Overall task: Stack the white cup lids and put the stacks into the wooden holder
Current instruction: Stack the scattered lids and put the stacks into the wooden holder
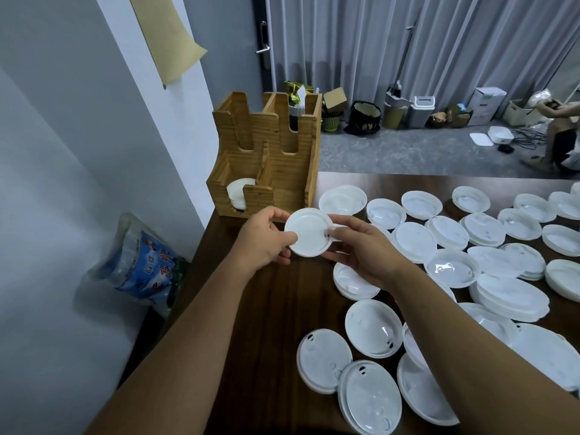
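Observation:
A small stack of white cup lids (pixel 307 232) hangs above the dark wooden table (pixel 276 309), gripped on its left rim by my left hand (pixel 266 241) and on its right rim by my right hand (pixel 361 249). Just behind it stands the wooden holder (pixel 282 171). Its front left compartment holds a stack of white lids (pixel 238 191) standing on edge. Several loose lids and short stacks (pixel 455 262) lie spread over the table to the right and in front.
A blue printed plastic bag (pixel 141 265) sits on the floor left of the table by the grey wall. Beyond the table are bins, boxes and a curtain, with a person's arm at the far right.

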### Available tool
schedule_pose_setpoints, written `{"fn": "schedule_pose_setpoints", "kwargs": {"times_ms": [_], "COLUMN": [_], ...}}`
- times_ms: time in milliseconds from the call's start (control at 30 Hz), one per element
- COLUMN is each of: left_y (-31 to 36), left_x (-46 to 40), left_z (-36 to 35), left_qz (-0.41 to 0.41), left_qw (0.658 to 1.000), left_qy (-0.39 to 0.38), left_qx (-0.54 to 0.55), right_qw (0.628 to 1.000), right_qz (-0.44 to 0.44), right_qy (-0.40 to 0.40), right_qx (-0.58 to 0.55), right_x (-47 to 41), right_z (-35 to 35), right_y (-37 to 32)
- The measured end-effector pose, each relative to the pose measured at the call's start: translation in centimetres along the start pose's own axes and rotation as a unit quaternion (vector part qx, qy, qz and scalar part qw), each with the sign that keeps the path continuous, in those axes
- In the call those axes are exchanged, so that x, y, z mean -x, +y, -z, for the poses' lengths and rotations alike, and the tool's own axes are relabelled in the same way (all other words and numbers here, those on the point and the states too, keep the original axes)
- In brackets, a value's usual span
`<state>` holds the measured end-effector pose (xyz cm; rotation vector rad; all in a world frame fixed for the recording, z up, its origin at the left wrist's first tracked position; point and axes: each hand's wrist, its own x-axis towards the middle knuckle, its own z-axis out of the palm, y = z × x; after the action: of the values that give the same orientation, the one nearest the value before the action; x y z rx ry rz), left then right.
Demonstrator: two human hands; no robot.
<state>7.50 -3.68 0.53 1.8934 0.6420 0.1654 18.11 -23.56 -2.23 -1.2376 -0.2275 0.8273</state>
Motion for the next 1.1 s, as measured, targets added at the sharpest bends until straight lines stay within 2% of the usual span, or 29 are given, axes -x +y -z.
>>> {"fn": "schedule_pose_setpoints", "kwargs": {"times_ms": [100,333,400,467,533,667,767,833,933,1100], "left_y": [-0.2,-0.6,-0.9,-1.4,-1.8,-1.6,-1.3,-1.5,-1.5,-1.6], "left_x": [-0.1,0.4,0.7,1.0,1.3,1.8,2.7,2.9,2.0,0.5], "left_z": [0.1,-0.3,0.0,0.6,0.8,-0.5,-2.2,-3.2,-2.7,-0.2], "left_qz": [-0.029,-0.037,0.027,0.093,0.117,0.133,0.056,0.023,0.015,0.009], "left_qw": [0.999,0.997,0.984,0.962,0.951,0.927,0.873,0.855,0.876,0.936], "left_qy": [0.013,-0.025,-0.098,-0.2,-0.27,-0.337,-0.381,-0.384,-0.37,-0.248], "left_qx": [-0.024,0.066,0.146,0.161,0.093,-0.095,-0.299,-0.347,-0.309,-0.252], "right_qw": [1.0,0.999,0.997,0.994,0.992,0.994,0.994,0.994,0.994,0.992], "right_qz": [0.018,0.018,0.022,0.03,0.036,0.049,0.054,0.056,0.059,0.065], "right_qy": [0.003,-0.007,0.015,0.036,0.045,0.056,0.051,0.051,0.057,0.062], "right_qx": [0.018,0.041,0.068,0.095,0.112,0.086,0.083,0.082,0.078,0.083], "right_x": [0.2,0.5,0.5,0.5,0.6,0.5,0.3,0.4,0.6,1.3], "right_z": [0.2,0.5,0.9,1.5,1.8,1.9,1.9,1.9,1.8,1.8], "right_y": [-0.1,-0.2,-0.1,-0.1,0.0,-0.4,-1.0,-1.2,-1.2,-1.3]}}
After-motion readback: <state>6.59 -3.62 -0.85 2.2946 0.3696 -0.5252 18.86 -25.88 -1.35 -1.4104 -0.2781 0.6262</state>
